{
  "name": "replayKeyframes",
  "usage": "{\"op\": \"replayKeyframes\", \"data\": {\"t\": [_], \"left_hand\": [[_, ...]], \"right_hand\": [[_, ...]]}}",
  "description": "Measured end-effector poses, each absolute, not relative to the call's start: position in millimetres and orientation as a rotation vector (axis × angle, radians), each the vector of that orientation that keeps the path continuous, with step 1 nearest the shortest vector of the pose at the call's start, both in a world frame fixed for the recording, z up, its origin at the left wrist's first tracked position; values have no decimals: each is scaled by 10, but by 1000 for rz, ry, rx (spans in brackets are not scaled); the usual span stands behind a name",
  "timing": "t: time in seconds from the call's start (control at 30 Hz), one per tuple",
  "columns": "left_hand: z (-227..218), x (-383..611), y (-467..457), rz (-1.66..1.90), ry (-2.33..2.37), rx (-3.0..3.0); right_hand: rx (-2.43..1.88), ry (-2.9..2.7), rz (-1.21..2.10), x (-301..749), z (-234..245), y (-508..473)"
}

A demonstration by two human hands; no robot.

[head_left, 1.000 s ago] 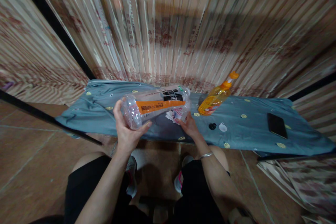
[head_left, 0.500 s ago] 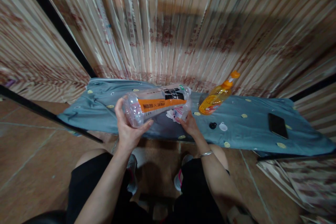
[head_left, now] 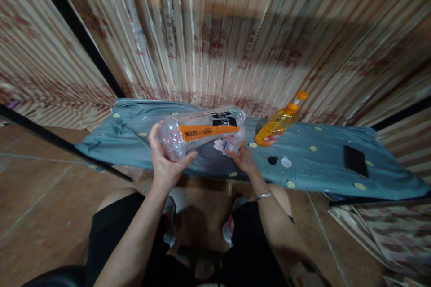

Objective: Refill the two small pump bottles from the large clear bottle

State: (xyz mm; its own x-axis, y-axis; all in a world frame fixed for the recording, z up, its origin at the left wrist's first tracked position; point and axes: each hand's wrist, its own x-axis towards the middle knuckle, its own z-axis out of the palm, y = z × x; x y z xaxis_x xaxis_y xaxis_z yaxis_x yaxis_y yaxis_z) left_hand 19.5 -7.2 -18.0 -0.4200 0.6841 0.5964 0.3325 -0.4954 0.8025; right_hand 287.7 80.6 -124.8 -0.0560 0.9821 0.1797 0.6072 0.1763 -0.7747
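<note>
A large clear plastic bottle (head_left: 202, 131) with an orange, grey and black label is held sideways in front of me, above the cloth. My left hand (head_left: 166, 161) is wrapped round its left end, thumb along the near side. At the other end, my right hand (head_left: 242, 158) has its fingers closed on the bottle; part of that grip is hidden. Just left of my right fingers a white and pink crumpled piece (head_left: 220, 145) shows under the bottle; I cannot make out what it is.
An orange pump bottle (head_left: 278, 124) stands right of my hands on the blue-grey cloth (head_left: 323, 166). Near it lie a small black piece (head_left: 272, 160) and a white oval piece (head_left: 286, 162). A black phone (head_left: 356, 161) lies farther right. Behind hangs a striped curtain (head_left: 215, 31).
The bottle has turned slightly about its length, so its label text has shifted a little. Both hands keep their places on it.
</note>
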Motion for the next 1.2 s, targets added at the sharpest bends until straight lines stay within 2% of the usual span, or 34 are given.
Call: {"op": "replayKeyframes", "data": {"t": [0.47,1.2], "left_hand": [[-199,187,-59,2003,1394,1509],[-126,220,-95,2013,1395,1542]], "right_hand": [[-1553,-1639,784,2888,-1165,793],[-1591,-1709,761,2882,-1097,803]]}}
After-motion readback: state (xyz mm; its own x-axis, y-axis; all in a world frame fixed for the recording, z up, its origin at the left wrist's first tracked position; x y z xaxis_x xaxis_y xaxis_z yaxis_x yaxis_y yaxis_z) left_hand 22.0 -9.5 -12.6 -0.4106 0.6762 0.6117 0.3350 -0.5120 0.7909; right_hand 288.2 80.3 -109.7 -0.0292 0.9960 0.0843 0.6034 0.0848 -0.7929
